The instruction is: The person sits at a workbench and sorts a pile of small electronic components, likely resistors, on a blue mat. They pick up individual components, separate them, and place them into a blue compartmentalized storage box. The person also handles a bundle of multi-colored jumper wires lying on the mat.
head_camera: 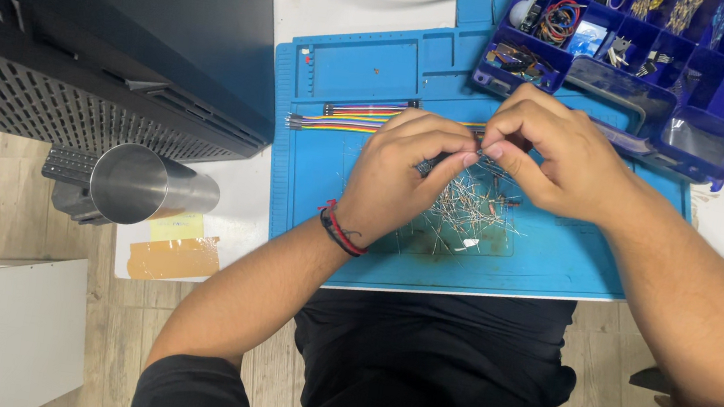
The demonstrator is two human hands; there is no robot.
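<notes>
A yellow label (pixel 177 227) above brown tape (pixel 174 258) at the table's near-left edge.

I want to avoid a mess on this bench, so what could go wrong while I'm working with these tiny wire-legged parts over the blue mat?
1. The loose pile of wire-legged parts sits on the blue mat under both hands; a brush from the left hand or right hand could scatter them.
2. The purple organizer box lies open beside the right hand; a bump might spill its compartments.
3. The ribbon jumper wires lie close and could snag.
</notes>
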